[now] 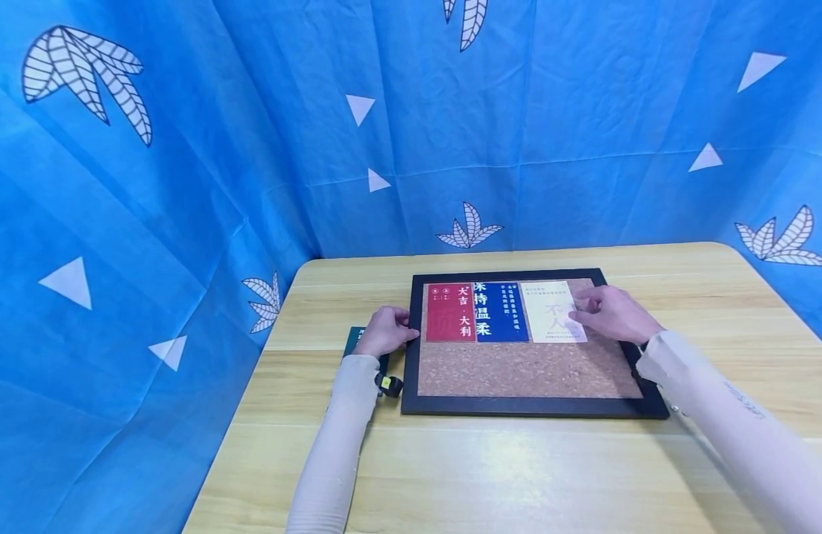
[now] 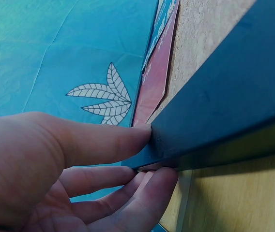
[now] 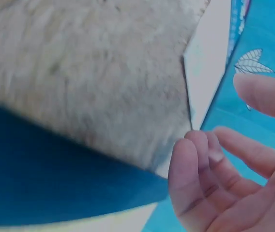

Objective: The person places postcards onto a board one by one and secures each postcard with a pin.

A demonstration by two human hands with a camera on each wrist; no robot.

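Note:
A cork board with a black frame [image 1: 518, 406] lies on the table. Along its upper part are a red card [image 1: 444, 315], a blue card [image 1: 507, 315] and a cream card [image 1: 543, 300], side by side, printed with Chinese characters. My left hand [image 1: 384, 332] pinches the board's left frame edge, thumb on top and fingers below, as the left wrist view shows. At the cream card's right side is my right hand [image 1: 614, 313]. In the right wrist view its fingertips [image 3: 183, 154] are right at the card's edge, and the thumb stands apart from them.
A dark green card [image 1: 353, 338] lies on the wooden table [image 1: 491, 482] left of the board, partly hidden under my left hand and wrist. Blue curtains [image 1: 584, 133] with leaf and triangle prints hang behind the table and along its left side.

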